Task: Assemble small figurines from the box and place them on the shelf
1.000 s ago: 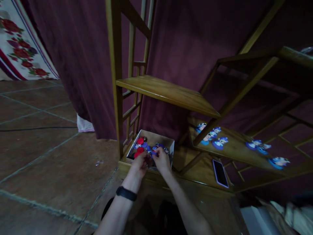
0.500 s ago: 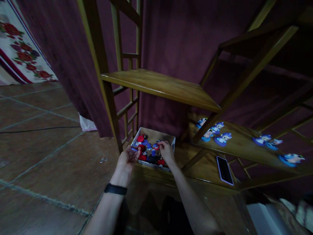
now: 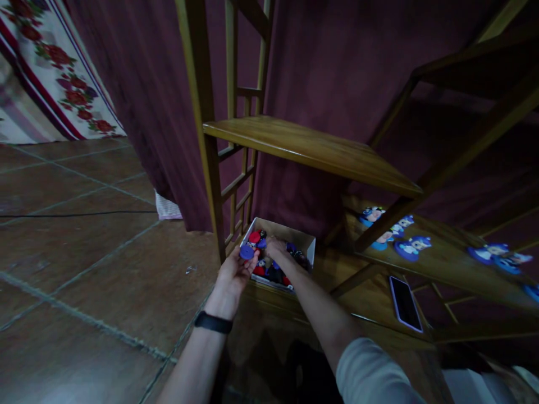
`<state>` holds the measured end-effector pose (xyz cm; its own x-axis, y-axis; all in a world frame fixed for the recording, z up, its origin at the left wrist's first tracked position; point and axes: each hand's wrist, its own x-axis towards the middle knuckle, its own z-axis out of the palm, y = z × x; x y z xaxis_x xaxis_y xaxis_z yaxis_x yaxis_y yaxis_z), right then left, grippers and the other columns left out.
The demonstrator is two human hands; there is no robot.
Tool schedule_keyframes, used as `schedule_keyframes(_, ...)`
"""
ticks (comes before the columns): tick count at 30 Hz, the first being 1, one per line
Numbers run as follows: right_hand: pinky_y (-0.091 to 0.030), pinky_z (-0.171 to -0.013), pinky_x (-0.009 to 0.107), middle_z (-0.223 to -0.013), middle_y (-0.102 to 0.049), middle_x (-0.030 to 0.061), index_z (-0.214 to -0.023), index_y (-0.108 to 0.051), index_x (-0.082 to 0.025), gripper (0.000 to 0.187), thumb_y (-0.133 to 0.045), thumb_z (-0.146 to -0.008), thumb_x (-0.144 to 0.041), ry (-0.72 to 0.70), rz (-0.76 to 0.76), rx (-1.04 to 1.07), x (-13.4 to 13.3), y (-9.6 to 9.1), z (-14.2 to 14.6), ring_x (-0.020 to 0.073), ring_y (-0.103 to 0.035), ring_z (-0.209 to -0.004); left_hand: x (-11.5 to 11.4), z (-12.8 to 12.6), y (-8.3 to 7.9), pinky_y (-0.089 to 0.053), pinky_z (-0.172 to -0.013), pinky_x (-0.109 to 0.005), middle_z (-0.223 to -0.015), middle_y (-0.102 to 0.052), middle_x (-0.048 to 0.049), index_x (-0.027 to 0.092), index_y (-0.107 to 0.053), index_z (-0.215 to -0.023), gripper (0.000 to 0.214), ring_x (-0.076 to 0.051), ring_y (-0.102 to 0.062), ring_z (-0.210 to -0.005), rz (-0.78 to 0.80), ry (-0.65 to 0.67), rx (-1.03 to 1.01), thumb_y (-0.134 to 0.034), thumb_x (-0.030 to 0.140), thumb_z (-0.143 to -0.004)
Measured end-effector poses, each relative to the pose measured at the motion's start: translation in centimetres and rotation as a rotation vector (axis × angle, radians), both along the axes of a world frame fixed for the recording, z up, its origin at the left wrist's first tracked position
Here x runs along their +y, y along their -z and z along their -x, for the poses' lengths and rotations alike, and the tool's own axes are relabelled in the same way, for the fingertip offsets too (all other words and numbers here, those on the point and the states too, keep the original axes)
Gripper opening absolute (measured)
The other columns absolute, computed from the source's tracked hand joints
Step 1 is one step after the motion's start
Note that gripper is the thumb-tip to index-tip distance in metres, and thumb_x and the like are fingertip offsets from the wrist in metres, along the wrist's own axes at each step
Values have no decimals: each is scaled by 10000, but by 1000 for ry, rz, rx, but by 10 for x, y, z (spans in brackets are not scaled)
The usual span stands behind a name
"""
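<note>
My left hand (image 3: 234, 273), with a dark band on its wrist, holds a small blue disc (image 3: 246, 252) at the box's left edge. The disc resembles the round bases of the figurines on the shelf; anything attached beneath it is hidden. My right hand (image 3: 277, 247) reaches down inside the open cardboard box (image 3: 310, 247), its fingers mostly out of sight among the contents. Several small red, blue and black pieces lie jumbled in the box, including a red round piece (image 3: 255, 237) near the back left corner.
The box sits on a low wooden shelf, under a higher shelf board (image 3: 311, 145). To the right, several blue-and-white figurines (image 3: 413, 247) stand on another shelf. Below them lies a phone (image 3: 405, 303). A slanting wooden post (image 3: 379, 224) stands between. Purple curtain (image 3: 138, 112) hangs behind.
My right hand has moved left and deeper in the box, toward my left hand. The blue disc in my left hand has turned its flat face up. The view has shifted left.
</note>
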<state>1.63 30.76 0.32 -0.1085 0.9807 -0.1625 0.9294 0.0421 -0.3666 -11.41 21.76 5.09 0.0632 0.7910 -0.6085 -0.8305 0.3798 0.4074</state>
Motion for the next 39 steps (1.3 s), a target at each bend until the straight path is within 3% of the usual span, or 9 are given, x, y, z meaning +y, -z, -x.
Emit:
schedule_keyframes(2, -453, -809, 362, -990, -651, 95, -922, -624, -169, 226, -534, -719, -211, 157, -44, 305, -8, -8, -13, 240, -604, -929, -1, 1, 1, -546, -520, -266, -764, -637, -107, 98, -538, -966, 245, -173, -648, -651, -11, 3, 2, -388, 270, -876)
schedule_keyframes(4, -481, -787, 352, -955, -659, 52, -955, -604, -189, 246, -521, -724, -213, 343, -23, 862, -26, -18, -29, 197, -621, -868, -2, 0, 1, -544, -514, -258, -762, -642, -111, 95, -535, -983, 255, -175, -652, -652, -18, 7, 2, -376, 265, -880)
schedule_keyframes(7, -505, -797, 353, -944, -671, 55, -936, -607, -174, 236, -557, -705, -183, 339, 218, 1577, -68, -30, -49, 177, -629, -855, -4, -6, 2, -545, -520, -256, -759, -650, -110, 101, -543, -994, 275, -172, -656, -647, -36, 37, 2, -363, 279, -885)
schedule_keyframes(10, -499, -846, 328, -937, -679, 66, -895, -617, -156, 184, -553, -723, -149, 342, 360, 1873, -108, -35, -56, 171, -621, -912, -9, -17, 2, -547, -531, -257, -749, -656, -111, 99, -558, -963, 287, -168, -655, -630, -57, 92, 14, -370, 301, -883)
schedule_keyframes(15, -460, -924, 326, -880, -678, 41, -897, -622, -164, 169, -582, -736, -137, 356, 253, 1956, -130, -36, -55, 160, -615, -939, -16, -34, 5, -556, -560, -283, -738, -662, -124, 84, -565, -907, 293, -184, -660, -652, -58, 146, -5, -383, 312, -878)
schedule_keyframes(20, -441, -933, 375, -844, -657, -12, -828, -597, -221, 164, -660, -686, -171, 356, 35, 1950, -120, -33, -54, 148, -627, -886, -19, -44, 6, -562, -599, -313, -731, -657, -121, 85, -559, -857, 275, -190, -662, -661, -74, 164, -4, -390, 300, -875)
schedule_keyframes(25, -467, -873, 337, -818, -628, -39, -818, -559, -240, 253, -707, -620, -183, 429, -115, 1865, -110, -29, -53, 131, -624, -848, -21, -51, 7, -557, -691, -369, -770, -663, -130, 88, -563, -864, 207, -217, -665, -739, -81, 256, -17, -436, 251, -856)
schedule_keyframes(30, -495, -797, 335, -859, -626, -17, -905, -554, -248, 296, -690, -642, -264, 377, -121, 1767, -106, -28, -53, 146, -618, -836, -23, -54, 8, -545, -738, -387, -801, -666, -141, 88, -563, -866, 172, -222, -662, -771, -85, 263, -51, -469, 230, -842)
schedule_keyframes(39, -497, -656, 272, -918, -628, 15, -959, -586, -224, 352, -682, -626, -288, 375, -179, 1571, -105, -25, -44, 152, -596, -789, -25, -51, 1, -559, -673, -347, -725, -655, -120, 87, -565, -808, 172, -186, -660, -667, -104, 232, 55, -457, 217, -845)
